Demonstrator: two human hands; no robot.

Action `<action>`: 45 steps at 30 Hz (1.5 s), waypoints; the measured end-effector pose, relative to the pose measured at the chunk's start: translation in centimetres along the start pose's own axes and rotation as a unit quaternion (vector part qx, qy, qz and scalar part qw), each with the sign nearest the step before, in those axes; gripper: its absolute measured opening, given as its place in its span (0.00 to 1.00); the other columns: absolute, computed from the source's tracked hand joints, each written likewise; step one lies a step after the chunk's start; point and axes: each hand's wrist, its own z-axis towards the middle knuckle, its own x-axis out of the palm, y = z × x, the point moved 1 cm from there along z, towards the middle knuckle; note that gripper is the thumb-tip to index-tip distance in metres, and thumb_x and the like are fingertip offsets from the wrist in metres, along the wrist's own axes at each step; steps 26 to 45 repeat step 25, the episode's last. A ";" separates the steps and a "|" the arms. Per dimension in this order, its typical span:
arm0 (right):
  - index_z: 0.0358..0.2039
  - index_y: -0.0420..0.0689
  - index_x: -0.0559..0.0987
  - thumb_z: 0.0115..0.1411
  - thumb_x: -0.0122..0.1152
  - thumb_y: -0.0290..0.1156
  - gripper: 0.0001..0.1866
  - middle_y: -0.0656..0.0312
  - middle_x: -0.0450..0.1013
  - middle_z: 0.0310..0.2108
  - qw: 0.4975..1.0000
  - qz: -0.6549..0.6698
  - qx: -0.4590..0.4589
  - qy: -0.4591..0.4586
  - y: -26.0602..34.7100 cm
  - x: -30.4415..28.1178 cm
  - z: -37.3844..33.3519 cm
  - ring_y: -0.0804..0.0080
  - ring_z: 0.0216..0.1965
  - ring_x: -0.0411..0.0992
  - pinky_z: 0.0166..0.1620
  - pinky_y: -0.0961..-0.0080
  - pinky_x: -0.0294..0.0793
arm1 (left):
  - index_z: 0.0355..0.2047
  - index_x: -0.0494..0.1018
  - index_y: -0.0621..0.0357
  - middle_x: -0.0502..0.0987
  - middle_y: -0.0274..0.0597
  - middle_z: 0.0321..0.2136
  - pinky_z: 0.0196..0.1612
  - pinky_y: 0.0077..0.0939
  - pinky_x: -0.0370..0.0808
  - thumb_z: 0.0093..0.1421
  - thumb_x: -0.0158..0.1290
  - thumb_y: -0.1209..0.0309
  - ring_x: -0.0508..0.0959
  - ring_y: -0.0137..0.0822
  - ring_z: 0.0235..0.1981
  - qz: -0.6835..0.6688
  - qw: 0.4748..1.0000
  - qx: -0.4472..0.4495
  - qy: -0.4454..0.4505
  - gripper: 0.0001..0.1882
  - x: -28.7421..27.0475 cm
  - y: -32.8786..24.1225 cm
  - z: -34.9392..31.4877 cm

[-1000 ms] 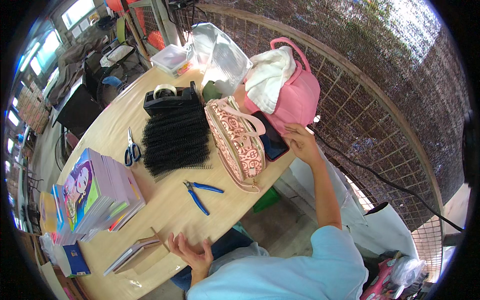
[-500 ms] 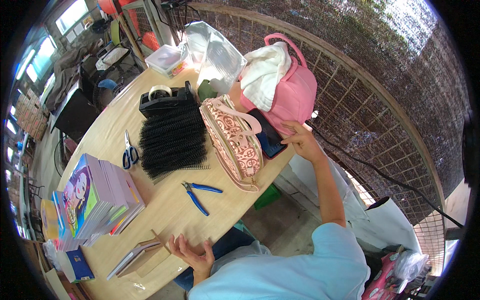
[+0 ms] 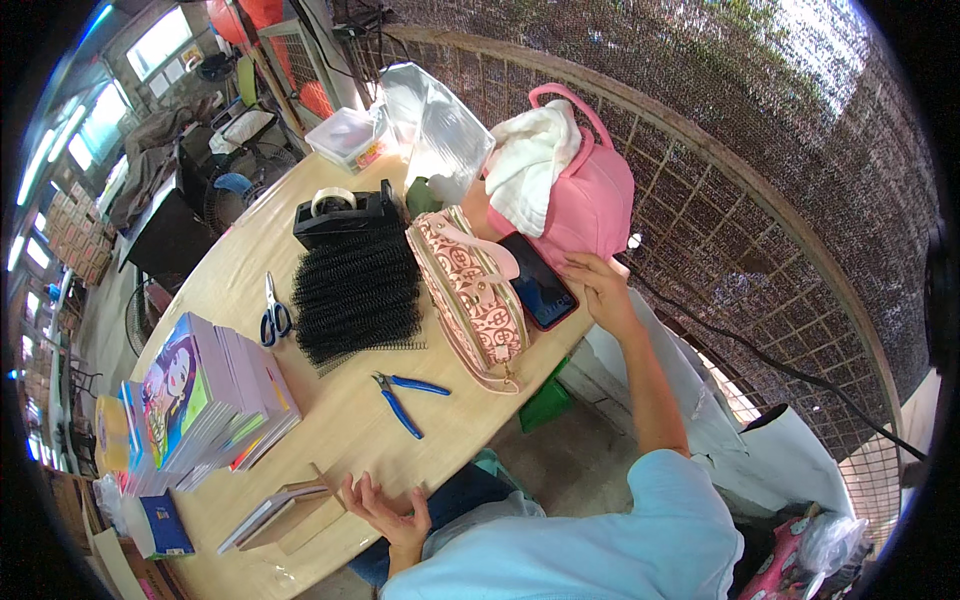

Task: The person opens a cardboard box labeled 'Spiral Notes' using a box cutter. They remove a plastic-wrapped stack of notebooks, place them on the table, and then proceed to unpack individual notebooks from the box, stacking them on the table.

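Note:
My right hand (image 3: 606, 292) is at the table's right edge, fingers stretched out, with the tips beside a dark-screened phone (image 3: 541, 284) and the pink bag (image 3: 590, 205). Whether the fingertips touch the phone is hard to tell. A patterned pink zip pouch (image 3: 468, 290) lies left of the phone, its strap reaching over the phone's edge. My left hand (image 3: 388, 512) rests at the front edge, palm up, fingers apart and empty. Near it are some thin booklets with a brown board (image 3: 285, 512). Blue-handled nippers (image 3: 405, 398) lie open in the middle of the table (image 3: 350, 430).
Black spiral binding coils (image 3: 358, 290) lie behind the nippers, with a tape dispenser (image 3: 345, 215) beyond. Scissors (image 3: 273, 310) and stacked booklets (image 3: 225, 390) are at left. A clear plastic box (image 3: 345, 138) stands at the back, and a wire mesh fence (image 3: 700, 170) runs along the right.
My view has shifted slightly, so the table things sit a little to the right. My right hand has drawn slightly away from the phone's edge; the phone's screen shows a lit display.

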 end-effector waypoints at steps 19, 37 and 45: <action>0.45 0.39 0.77 0.64 0.42 0.46 0.24 0.52 0.70 0.45 0.992 0.052 0.027 -0.114 -1.4 3.7 -1.6 0.59 0.49 0.68 0.53 0.67 0.65 | 0.59 0.54 0.58 0.44 0.55 0.60 0.46 0.35 0.68 0.47 0.57 0.69 0.55 0.50 0.58 -0.020 0.998 -0.008 -0.060 0.39 0.5 0.0 -0.2; 0.45 0.40 0.77 0.64 0.38 0.54 0.31 0.51 0.70 0.45 0.986 0.106 -0.012 -0.125 0.3 4.6 -1.1 0.58 0.50 0.67 0.55 0.62 0.65 | 0.59 0.53 0.57 0.48 0.54 0.59 0.46 0.37 0.68 0.48 0.57 0.68 0.60 0.45 0.53 -0.032 0.995 -0.018 -0.091 0.39 -0.6 1.1 -1.3; 0.45 0.40 0.77 0.64 0.38 0.54 0.31 0.51 0.70 0.45 0.986 0.106 -0.012 -0.125 0.3 4.6 -1.1 0.58 0.50 0.67 0.55 0.62 0.65 | 0.59 0.53 0.57 0.48 0.54 0.59 0.46 0.37 0.68 0.48 0.57 0.68 0.60 0.45 0.53 -0.032 0.995 -0.018 -0.091 0.39 -0.6 1.1 -1.3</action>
